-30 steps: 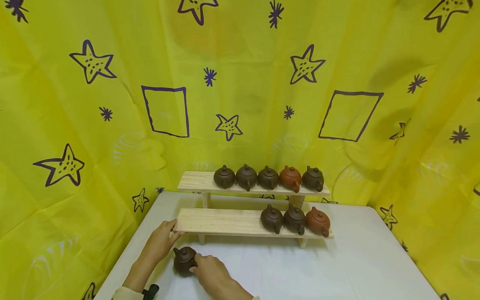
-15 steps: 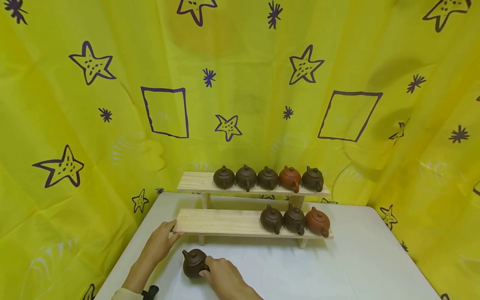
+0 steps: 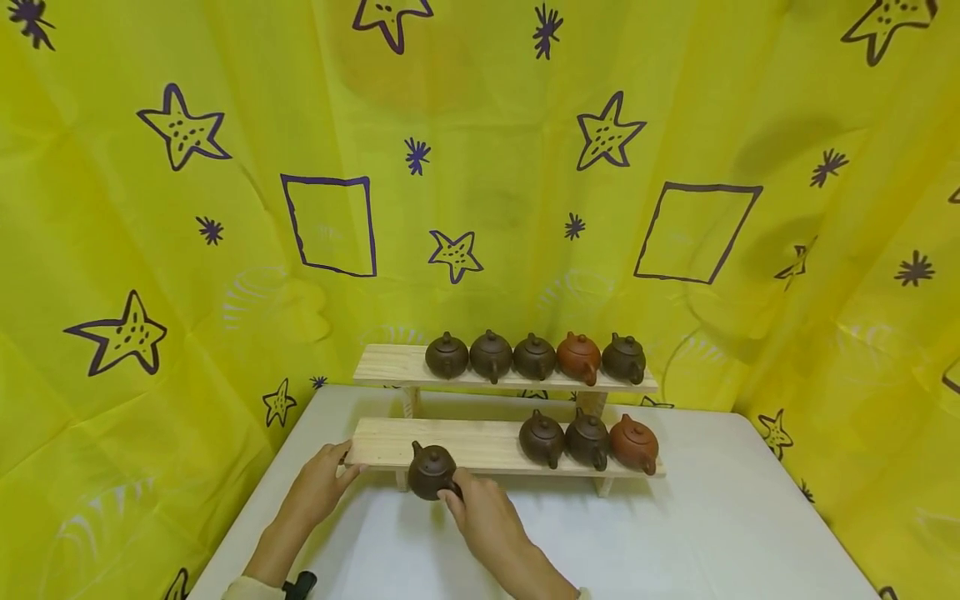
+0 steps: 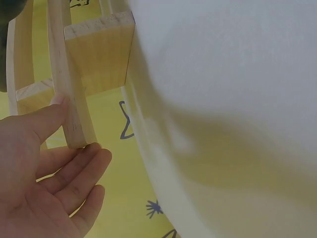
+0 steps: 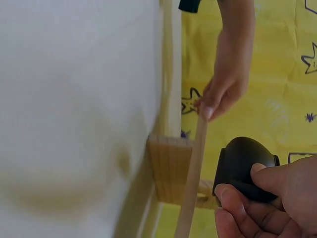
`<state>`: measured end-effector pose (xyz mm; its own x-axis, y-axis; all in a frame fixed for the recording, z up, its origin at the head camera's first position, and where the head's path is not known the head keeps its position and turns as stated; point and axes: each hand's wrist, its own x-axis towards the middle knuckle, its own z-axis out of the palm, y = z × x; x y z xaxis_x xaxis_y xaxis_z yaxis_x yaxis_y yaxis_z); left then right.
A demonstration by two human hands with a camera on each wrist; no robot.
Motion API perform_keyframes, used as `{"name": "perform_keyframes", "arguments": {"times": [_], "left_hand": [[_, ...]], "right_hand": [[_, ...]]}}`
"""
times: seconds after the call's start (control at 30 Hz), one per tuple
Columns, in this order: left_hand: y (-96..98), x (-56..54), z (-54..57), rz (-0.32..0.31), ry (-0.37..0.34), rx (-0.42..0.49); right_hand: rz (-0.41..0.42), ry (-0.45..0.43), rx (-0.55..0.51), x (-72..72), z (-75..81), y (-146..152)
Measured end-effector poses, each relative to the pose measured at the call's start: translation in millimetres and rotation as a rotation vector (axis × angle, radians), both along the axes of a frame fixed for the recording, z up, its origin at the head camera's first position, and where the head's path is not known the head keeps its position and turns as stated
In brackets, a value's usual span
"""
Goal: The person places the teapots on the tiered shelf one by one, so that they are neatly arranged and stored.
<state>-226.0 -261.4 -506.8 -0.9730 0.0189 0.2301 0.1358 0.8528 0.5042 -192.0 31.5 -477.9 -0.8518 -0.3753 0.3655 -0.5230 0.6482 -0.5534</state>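
Note:
A dark brown teapot [image 3: 432, 473] hangs in the air at the front edge of the lower shelf board, its spout toward the back. My right hand [image 3: 491, 517] pinches its handle between thumb and fingers; in the right wrist view the dark teapot [image 5: 242, 168] appears tilted by the camera. With thumb and fingertips, my left hand [image 3: 318, 483] holds the left end of the two-tier wooden shelf [image 3: 375, 442]. The left wrist view shows the left hand's thumb [image 4: 52, 116] on the board's edge and its fingers against the end.
Two dark teapots [image 3: 542, 439] and a reddish one [image 3: 634, 443] sit on the right of the lower board. Along the upper board [image 3: 390, 364] stand several teapots, one of them reddish [image 3: 578, 358]. A white table [image 3: 675, 542] lies beneath, with a yellow curtain [image 3: 495, 167] behind.
My right hand has lifted the dark teapot from near the table up and to the right, to the lower board's front edge. The left hand stays on the shelf's end.

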Motion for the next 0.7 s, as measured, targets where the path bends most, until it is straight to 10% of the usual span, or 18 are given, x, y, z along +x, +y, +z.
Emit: {"name": "perform_keyframes", "arguments": {"times": [0.7], "left_hand": [[-1.1, -0.2, -2.1, 0.008, -0.013, 0.013]], "right_hand": [[-0.237, 0.106, 0.002, -40.2, -8.9, 28.3]]}}
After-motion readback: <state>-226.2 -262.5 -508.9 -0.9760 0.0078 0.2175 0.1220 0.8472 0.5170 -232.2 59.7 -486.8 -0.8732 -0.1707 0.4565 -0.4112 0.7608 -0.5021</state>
